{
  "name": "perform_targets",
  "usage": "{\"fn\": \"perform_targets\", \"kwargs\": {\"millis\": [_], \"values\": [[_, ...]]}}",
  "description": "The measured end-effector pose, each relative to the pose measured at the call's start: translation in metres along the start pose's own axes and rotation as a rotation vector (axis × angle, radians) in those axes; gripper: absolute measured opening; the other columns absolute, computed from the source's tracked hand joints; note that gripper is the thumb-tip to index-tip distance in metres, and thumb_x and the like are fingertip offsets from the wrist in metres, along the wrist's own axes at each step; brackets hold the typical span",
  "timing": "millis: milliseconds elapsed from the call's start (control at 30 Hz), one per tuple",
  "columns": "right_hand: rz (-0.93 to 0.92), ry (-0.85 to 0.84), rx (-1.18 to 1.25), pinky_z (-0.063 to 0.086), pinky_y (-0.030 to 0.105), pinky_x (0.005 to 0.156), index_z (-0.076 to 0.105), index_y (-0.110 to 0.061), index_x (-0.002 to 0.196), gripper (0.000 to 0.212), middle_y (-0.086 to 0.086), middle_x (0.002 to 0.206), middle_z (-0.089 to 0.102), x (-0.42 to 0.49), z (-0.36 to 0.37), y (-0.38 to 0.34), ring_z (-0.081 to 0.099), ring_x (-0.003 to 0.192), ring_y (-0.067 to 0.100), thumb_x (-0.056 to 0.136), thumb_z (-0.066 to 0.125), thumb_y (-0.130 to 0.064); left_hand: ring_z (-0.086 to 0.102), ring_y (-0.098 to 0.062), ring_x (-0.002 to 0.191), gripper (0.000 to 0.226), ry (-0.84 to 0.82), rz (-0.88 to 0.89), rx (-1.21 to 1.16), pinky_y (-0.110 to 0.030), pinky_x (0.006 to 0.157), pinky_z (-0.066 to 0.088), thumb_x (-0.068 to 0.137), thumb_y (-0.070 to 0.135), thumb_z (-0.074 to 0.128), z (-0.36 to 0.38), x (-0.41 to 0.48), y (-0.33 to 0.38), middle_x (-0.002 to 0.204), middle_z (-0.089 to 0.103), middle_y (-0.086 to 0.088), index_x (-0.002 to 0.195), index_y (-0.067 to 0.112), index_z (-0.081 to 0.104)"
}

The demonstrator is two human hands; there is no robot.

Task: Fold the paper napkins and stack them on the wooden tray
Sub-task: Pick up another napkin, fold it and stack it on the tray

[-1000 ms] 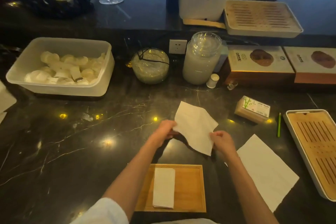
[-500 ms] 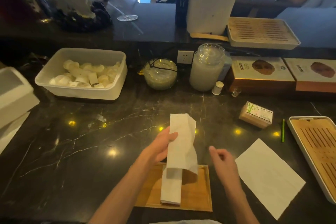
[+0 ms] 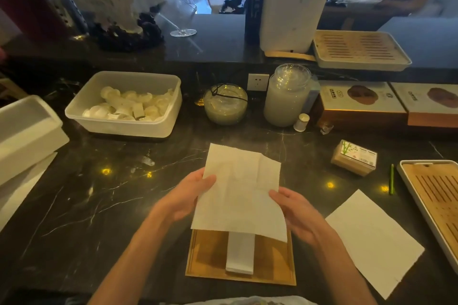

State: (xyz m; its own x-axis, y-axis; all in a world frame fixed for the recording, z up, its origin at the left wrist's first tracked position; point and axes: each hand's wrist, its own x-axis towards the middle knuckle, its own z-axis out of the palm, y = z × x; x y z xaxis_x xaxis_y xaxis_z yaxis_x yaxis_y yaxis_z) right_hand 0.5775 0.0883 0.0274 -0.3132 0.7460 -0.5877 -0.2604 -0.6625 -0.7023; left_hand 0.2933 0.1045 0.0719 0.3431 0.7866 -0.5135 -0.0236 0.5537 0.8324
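Above the wooden tray [image 3: 208, 255], seen from the head camera, both hands are holding one unfolded paper napkin [image 3: 240, 193] in the air. The left hand [image 3: 184, 199] is gripping its left edge, thumb lying over the front; the right hand [image 3: 296, 213] is pinching its right edge lower down. The sheet's bottom edge is hanging over the tray's far side. A folded napkin [image 3: 240, 254] is lying lengthwise in the tray's middle. Another flat napkin [image 3: 374, 240] is lying on the dark desk [image 3: 99, 205], just right of the tray.
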Motion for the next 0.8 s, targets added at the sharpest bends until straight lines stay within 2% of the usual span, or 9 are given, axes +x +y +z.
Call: {"fn": "perform_targets", "kwargs": {"millis": [100, 233, 300, 433, 533, 600, 700, 800], "values": [[-0.105, 0.158, -0.100, 0.063, 0.038, 0.080, 0.069, -0.011, 0.119, 0.026, 0.010, 0.116, 0.076, -0.004, 0.000, -0.007, 0.075, 0.104, 0.024, 0.094, 0.067, -0.019, 0.074, -0.015, 0.105, 0.021, 0.141, 0.003, 0.139, -0.042, 0.090, 0.060, 0.103, 0.028, 0.053, -0.007, -0.003, -0.007, 0.117, 0.075, 0.002, 0.120, 0.023, 0.064], [-0.130, 0.176, -0.202, 0.062, 0.045, 0.087, 0.073, -0.015, 0.113, 0.019, 0.004, 0.112, 0.078, -0.013, 0.000, -0.017, 0.075, 0.103, 0.023, 0.095, 0.067, -0.017, 0.074, -0.009, 0.101, 0.019, 0.155, 0.053, 0.142, -0.028, 0.073, 0.062, 0.100, 0.019, 0.059, -0.001, -0.006, -0.005, 0.105, 0.077, 0.009, 0.117, 0.024, 0.065], [-0.121, 0.151, -0.214, 0.060, 0.049, 0.091, 0.073, -0.015, 0.115, 0.021, 0.005, 0.113, 0.077, -0.019, -0.001, -0.022, 0.075, 0.105, 0.025, 0.094, 0.068, -0.013, 0.073, -0.013, 0.106, 0.021, 0.135, 0.073, 0.160, -0.032, 0.077, 0.063, 0.099, 0.016, 0.059, 0.001, -0.007, 0.000, 0.109, 0.076, 0.008, 0.116, 0.026, 0.067], [-0.132, 0.125, -0.173, 0.061, 0.045, 0.088, 0.072, -0.013, 0.119, 0.026, 0.006, 0.116, 0.076, -0.031, -0.002, -0.033, 0.073, 0.109, 0.026, 0.094, 0.067, -0.009, 0.065, -0.023, 0.120, 0.030, 0.086, 0.072, 0.194, -0.049, 0.097, 0.057, 0.099, 0.012, 0.057, 0.000, -0.009, 0.009, 0.128, 0.068, -0.001, 0.125, 0.024, 0.063], [-0.190, 0.226, -0.197, 0.061, 0.047, 0.088, 0.078, -0.021, 0.105, 0.019, 0.004, 0.109, 0.077, -0.036, 0.000, -0.038, 0.070, 0.109, 0.028, 0.092, 0.070, -0.011, 0.067, -0.019, 0.118, 0.029, 0.071, 0.117, 0.202, -0.044, 0.096, 0.058, 0.100, 0.015, 0.058, 0.001, -0.010, 0.012, 0.124, 0.071, 0.005, 0.124, 0.029, 0.065], [-0.244, 0.286, -0.259, 0.060, 0.040, 0.080, 0.081, -0.029, 0.091, 0.019, 0.002, 0.102, 0.077, -0.039, 0.000, -0.039, 0.067, 0.106, 0.027, 0.093, 0.069, -0.015, 0.068, -0.018, 0.115, 0.028, 0.069, 0.165, 0.200, -0.039, 0.091, 0.061, 0.101, 0.014, 0.056, 0.004, -0.011, 0.012, 0.119, 0.073, 0.007, 0.118, 0.032, 0.070], [-0.327, 0.319, -0.389, 0.057, 0.030, 0.067, 0.080, -0.034, 0.082, 0.022, -0.006, 0.096, 0.074, -0.044, 0.000, -0.042, 0.064, 0.102, 0.023, 0.094, 0.067, -0.021, 0.069, -0.017, 0.111, 0.038, 0.063, 0.210, 0.194, -0.029, 0.081, 0.062, 0.103, 0.006, 0.048, 0.008, -0.014, 0.013, 0.114, 0.075, 0.007, 0.106, 0.030, 0.077], [-0.424, 0.329, -0.494, 0.056, 0.021, 0.060, 0.076, -0.029, 0.069, 0.039, -0.012, 0.096, 0.069, -0.046, -0.002, -0.047, 0.061, 0.102, 0.020, 0.099, 0.058, -0.010, 0.065, -0.013, 0.111, 0.039, 0.064, 0.220, 0.270, -0.022, 0.076, 0.060, 0.103, 0.006, 0.048, 0.010, -0.015, 0.013, 0.108, 0.072, 0.014, 0.089, 0.021, 0.080]]}}
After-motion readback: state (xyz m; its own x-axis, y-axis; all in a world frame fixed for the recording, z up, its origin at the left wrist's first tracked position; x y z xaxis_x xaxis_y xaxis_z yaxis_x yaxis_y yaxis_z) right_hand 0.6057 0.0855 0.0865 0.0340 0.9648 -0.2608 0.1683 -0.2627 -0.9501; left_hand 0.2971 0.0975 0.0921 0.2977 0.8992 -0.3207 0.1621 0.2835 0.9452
